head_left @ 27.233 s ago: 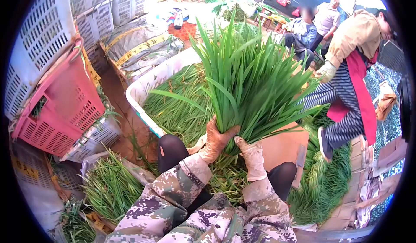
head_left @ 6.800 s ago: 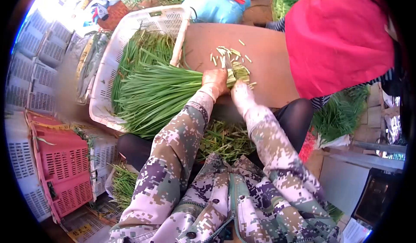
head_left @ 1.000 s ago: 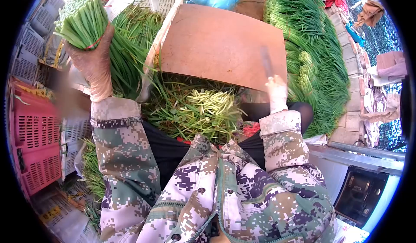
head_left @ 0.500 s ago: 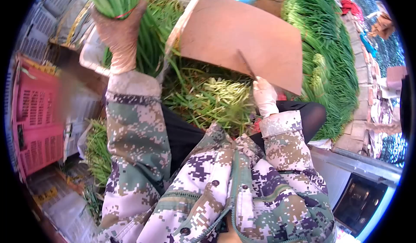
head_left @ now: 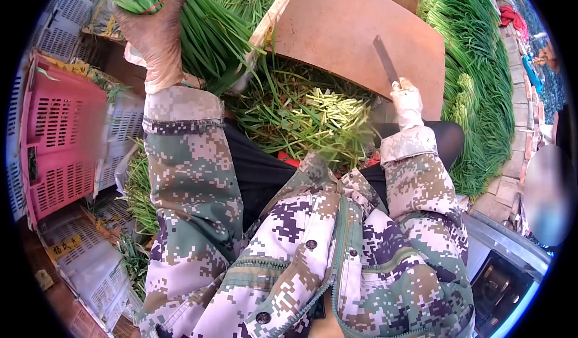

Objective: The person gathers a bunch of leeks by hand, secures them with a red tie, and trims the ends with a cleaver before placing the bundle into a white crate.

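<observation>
Reaching forward on the left side, the left arm runs almost straight up the view, its camouflage sleeve (head_left: 189, 175) folded back at the wrist, and the left hand (head_left: 155, 43) has its grip closed round a bunch of garlic chives (head_left: 211, 43). The thumb side curls along the stalks by a red band (head_left: 158, 5), while the long leaves trail down to the right, over the corner of a white basket (head_left: 244, 79).

Over on the right, the arm is shorter in view, forearm pointing forward from a turned-back cuff, and here's the right hand (head_left: 408, 103), closed on a knife (head_left: 385, 59) at the near edge of a brown board (head_left: 355, 31). The blade slants up and left across the board; whether it touches the surface, you can't tell.

Now for what's hidden: the upper edge of the view slices off the bunch's stalk end, the right fist covers the knife's handle, and the board and leaves mask most of the basket. Far right, a pale patch is too blurred to name.
</observation>
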